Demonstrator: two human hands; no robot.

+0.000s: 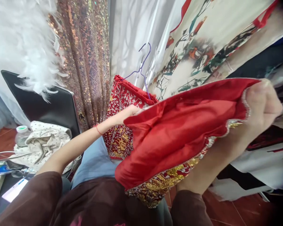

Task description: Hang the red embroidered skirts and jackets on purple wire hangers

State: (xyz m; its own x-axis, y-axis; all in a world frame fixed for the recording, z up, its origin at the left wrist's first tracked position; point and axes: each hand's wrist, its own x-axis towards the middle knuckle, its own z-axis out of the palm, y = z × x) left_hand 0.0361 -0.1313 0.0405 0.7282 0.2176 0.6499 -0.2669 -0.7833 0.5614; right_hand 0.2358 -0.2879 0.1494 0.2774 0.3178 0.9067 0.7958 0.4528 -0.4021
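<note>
A: How are the fingers?

B: The right hand [265, 102] has its fingers closed upon the edge of the red garment [155, 157]. For the left hand [128, 114], the fingertips are hidden, so I cannot tell.

A: How to handle it well?

B: I would keep the cloth evenly stretched, without pulling the silver trim [211, 142].

A: Its look?

B: It spans between the hands, smooth lining [184, 122] showing, gold embroidery [169, 177] below; beyond is a purple hanger [140, 71].
</note>
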